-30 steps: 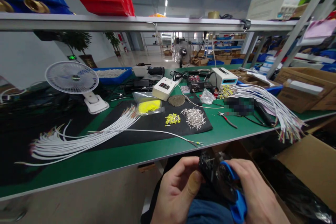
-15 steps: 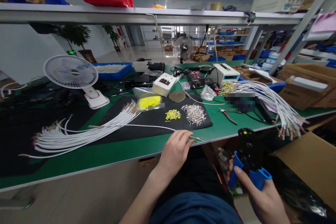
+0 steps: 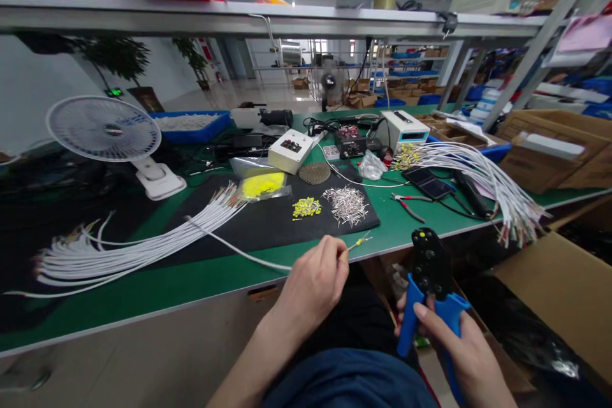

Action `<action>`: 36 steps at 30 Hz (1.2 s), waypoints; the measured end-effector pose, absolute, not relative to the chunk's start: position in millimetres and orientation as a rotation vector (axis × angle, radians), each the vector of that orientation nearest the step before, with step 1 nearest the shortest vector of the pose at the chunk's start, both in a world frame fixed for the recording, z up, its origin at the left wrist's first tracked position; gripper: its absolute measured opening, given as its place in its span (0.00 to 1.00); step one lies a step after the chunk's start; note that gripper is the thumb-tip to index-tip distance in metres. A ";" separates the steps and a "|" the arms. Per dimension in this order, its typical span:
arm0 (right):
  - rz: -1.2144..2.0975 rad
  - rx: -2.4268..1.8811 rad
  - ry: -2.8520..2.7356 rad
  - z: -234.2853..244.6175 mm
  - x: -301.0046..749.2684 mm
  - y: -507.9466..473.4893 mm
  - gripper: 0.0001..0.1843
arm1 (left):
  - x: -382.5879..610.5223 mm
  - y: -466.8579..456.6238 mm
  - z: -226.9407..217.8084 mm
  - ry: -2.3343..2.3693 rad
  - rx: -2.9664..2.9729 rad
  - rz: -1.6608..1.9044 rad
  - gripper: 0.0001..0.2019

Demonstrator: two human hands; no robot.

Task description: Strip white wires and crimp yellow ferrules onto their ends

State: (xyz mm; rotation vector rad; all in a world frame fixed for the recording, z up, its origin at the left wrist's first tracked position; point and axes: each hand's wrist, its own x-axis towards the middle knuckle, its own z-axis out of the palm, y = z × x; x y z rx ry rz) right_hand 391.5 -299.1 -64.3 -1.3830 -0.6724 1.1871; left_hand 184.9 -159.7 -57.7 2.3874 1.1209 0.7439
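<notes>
Near the table's front edge, my left hand (image 3: pixel 315 274) pinches a white cable (image 3: pixel 239 253). Yellow ferrules (image 3: pixel 359 241) stick out past its fingertips on the cable's wire ends. My right hand (image 3: pixel 459 344) grips a crimping tool (image 3: pixel 433 268) with blue handles, its black head pointing up; the handles are spread apart. On the black mat lie a small heap of yellow ferrules (image 3: pixel 306 207) and a larger heap of bare metal pins (image 3: pixel 348 205). A bundle of white cables (image 3: pixel 143 248) lies to the left.
A bag of yellow pieces (image 3: pixel 262 185) lies behind the heaps. Cutters (image 3: pixel 406 204) and a phone-like black device (image 3: pixel 428 183) lie to the right, beside another cable bundle (image 3: pixel 473 169). A white fan (image 3: pixel 108 131) stands left. A shelf (image 3: pixel 287 19) spans overhead.
My left hand has lifted the cable end, drawing the cable closer to the table edge. The crimping tool has come left and now shows more of its face. The whole view has shifted slightly.
</notes>
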 end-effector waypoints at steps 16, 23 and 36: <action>0.995 -1.347 -0.818 -42.5 354.0 -287.4 0.15 | 208.7 -255.1 -59.5 0.627 1.084 0.904 0.11; 0.964 -1.345 -0.840 -44.2 357.3 -287.8 0.13 | 205.2 -257.2 -53.0 0.573 1.118 0.983 0.07; 0.945 -1.346 -0.912 -41.1 356.5 -288.9 0.10 | 209.2 -256.7 -47.4 0.670 1.011 0.915 0.15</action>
